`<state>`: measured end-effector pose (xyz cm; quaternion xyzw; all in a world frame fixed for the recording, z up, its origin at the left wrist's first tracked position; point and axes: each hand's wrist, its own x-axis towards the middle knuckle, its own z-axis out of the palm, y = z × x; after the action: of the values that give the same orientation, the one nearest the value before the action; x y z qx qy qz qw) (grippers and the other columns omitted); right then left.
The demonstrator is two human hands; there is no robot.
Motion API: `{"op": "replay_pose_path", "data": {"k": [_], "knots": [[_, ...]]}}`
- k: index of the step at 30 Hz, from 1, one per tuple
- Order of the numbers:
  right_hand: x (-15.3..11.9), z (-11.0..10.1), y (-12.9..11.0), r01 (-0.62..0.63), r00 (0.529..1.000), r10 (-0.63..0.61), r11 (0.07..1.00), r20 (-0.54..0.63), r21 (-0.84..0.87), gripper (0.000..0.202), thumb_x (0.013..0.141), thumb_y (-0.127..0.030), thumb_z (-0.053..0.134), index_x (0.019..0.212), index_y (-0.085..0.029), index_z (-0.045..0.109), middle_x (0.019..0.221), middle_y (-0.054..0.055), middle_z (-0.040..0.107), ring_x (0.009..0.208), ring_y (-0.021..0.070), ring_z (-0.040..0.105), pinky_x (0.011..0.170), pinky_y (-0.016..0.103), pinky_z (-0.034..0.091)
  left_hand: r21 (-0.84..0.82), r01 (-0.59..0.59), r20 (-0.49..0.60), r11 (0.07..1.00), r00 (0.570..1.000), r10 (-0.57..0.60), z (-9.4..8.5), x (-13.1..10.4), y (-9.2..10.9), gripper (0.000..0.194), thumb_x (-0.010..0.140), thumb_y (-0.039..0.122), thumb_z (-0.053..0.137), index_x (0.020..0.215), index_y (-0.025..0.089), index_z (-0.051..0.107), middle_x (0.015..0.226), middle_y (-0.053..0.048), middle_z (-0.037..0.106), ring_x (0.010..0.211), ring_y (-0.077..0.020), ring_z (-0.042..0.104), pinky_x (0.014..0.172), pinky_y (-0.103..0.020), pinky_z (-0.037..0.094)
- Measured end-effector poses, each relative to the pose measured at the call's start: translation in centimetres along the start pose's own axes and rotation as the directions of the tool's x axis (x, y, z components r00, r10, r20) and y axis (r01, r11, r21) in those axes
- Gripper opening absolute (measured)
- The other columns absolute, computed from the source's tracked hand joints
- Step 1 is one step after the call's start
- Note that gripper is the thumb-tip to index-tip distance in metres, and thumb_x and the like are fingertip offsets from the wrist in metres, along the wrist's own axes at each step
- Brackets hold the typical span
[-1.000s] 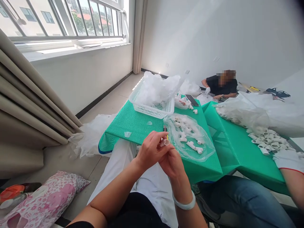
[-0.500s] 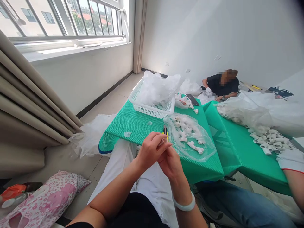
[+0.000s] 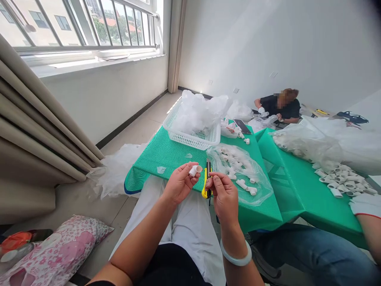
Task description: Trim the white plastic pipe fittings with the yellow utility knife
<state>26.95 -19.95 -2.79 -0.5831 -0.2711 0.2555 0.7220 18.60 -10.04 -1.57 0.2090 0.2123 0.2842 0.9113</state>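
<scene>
at green table (image 3: 166, 153): one fitting (image 3: 194, 171) in left fingers (image 3: 185, 171), right fingers (image 3: 219, 183) narrow, one cutter (image 3: 205, 187) between

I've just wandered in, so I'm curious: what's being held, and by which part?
The left hand holds a white pipe fitting by the end away from its visible opening. Whether the right hand pinches anything cannot be told.

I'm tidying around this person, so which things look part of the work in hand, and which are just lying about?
Likely in use:
- white fitting, in the left hand
- yellow-and-black cutter, by the right hand
- fittings in or on the clear bag

Likely just lying about:
- flowered bag, on the floor
- dark flat object, beyond the fittings
</scene>
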Motion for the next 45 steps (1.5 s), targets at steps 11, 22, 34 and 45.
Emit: {"op": "replay_pose_path", "data": {"k": [11,22,34,45], "knots": [[1.0,0.5,-0.4,0.475,0.860,-0.498,0.698,0.114,-0.536,0.022,0.091,-0.029,0.044,0.082,-0.021,0.063,0.075,0.002,0.065,0.074,0.0152,0.062,0.068,0.029,0.050,-0.150,0.163,0.031,0.975,0.987,-0.161,-0.6,0.4,-0.2,0.012,0.084,0.016,0.055,0.078,0.008,0.061,0.068,-0.003,0.057,0.052,-0.0034,0.051,0.046,-0.011,0.042],[3.0,2.1,2.2,0.244,0.964,-0.206,0.938,0.168,-0.246,0.055,0.091,-0.051,0.035,0.137,-0.022,0.035,0.132,0.011,0.053,0.123,0.0226,0.049,0.100,0.044,0.041,0.050,-0.102,-0.023,0.994,0.994,0.104,0.4,1.7,-2.9,0.027,0.068,0.037,0.068,0.072,0.015,0.052,0.063,0.003,0.050,0.050,-0.0048,0.043,0.047,-0.017,0.034],[8.6,-1.1,0.0,0.058,0.992,-0.008,0.913,0.125,-0.403,0.042,0.076,-0.047,0.057,0.108,-0.019,0.057,0.066,-0.001,0.060,0.065,0.0166,0.063,0.071,0.035,0.053,0.870,-0.434,0.449,-0.233,0.893,0.013,-1.0,4.5,1.8,0.029,0.077,0.043,0.061,0.062,0.020,0.067,0.077,-0.006,0.069,0.089,-0.0225,0.060,0.076,-0.029,0.042],[13.2,0.2,-1.8,0.324,0.934,-0.214,0.845,0.285,-0.425,0.025,0.078,-0.037,0.051,0.087,-0.019,0.067,0.094,0.005,0.059,0.059,0.0107,0.061,0.061,0.029,0.054,0.794,-0.130,0.307,-0.594,0.929,0.207,2.5,21.4,13.3,0.029,0.057,0.007,0.071,0.085,0.016,0.066,0.090,-0.010,0.066,0.097,-0.0281,0.053,0.080,-0.034,0.041]]}}
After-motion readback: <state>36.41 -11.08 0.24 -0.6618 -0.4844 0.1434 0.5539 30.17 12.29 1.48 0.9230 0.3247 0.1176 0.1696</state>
